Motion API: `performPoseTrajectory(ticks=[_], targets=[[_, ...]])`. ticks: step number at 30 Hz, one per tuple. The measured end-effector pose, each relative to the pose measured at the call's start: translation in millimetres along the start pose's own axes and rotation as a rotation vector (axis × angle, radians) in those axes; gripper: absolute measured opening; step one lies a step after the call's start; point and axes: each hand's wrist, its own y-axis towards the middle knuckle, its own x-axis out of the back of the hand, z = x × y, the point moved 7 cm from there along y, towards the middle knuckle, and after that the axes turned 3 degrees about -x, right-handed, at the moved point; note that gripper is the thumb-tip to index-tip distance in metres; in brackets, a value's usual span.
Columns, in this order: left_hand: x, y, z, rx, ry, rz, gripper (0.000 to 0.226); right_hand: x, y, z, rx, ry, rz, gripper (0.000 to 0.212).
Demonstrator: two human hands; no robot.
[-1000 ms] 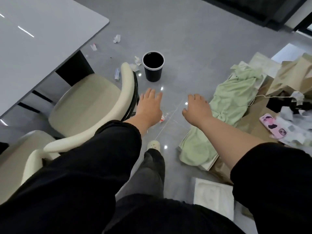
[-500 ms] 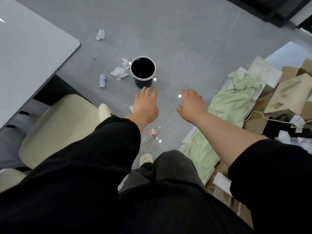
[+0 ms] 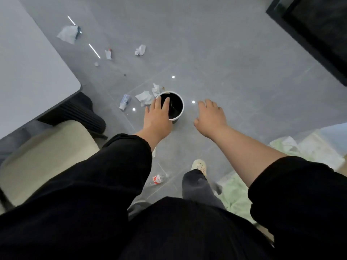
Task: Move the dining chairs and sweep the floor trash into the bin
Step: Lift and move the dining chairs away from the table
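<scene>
- Left hand (image 3: 158,114): stretched forward, fingers straight, nothing held. Seen overlapping the near rim of the bin (image 3: 177,109); contact with the rim cannot be told.
- Right hand (image 3: 211,117): well apart from the left, fingers loosely curled, empty, hanging just right of the bin.
- Bin: upright on the grey floor (image 3: 244,72), mouth open, inside too dark to read.
- Nearest litter: crumpled tissues (image 3: 144,98) just beside the bin's left side, small wrapper (image 3: 125,101) a little further left.
- Behind the hands: clear bottle with red label (image 3: 157,179) lying near the shoe (image 3: 199,165).
- Farther out: paper scraps (image 3: 140,50) scattered beyond the bin, toward the table (image 3: 28,72).
- Cream chair (image 3: 43,158) at lower left, close against the table corner. No broom in view.
- Judged step: reaching down for the bin or the litter beside it.
- To do well: steady the rim with the left hand and keep the bin upright. Gather the adjacent tissues first, with the right hand free for the sweep-in. Avoid nudging the light bin sideways. Mind the bottle underfoot, likely to roll.
</scene>
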Motion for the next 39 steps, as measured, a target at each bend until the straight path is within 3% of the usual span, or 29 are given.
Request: performPoseTrajectory(ticks=[8, 18, 24, 31, 39], targets=[[36.3, 123.8, -61.3, 0.200, -0.112, -0.057, 0.073, 65.8, 134.9, -70.6, 0.137, -0.053, 0.021, 0.052], [90.1, 250.7, -16.6, 0.417, -0.139, -0.152, 0.073, 123.1, 297.5, -21.2, 0.389, -0.152, 0.013, 0.055], [141.4, 362.4, 46.2, 0.592, -0.227, -0.206, 0.074, 184.9, 444.4, 44.6, 0.542, -0.273, -0.008, 0.047], [198.2, 417.2, 112.3, 0.798, -0.289, -0.222, 0.074, 216.3, 534.4, 130.1, 0.714, -0.326, 0.070, 0.054], [247.3, 486.4, 218.5, 1.059, -0.377, -0.327, 0.072, 232.3, 649.9, 279.8, 1.002, -0.392, 0.101, 0.052]])
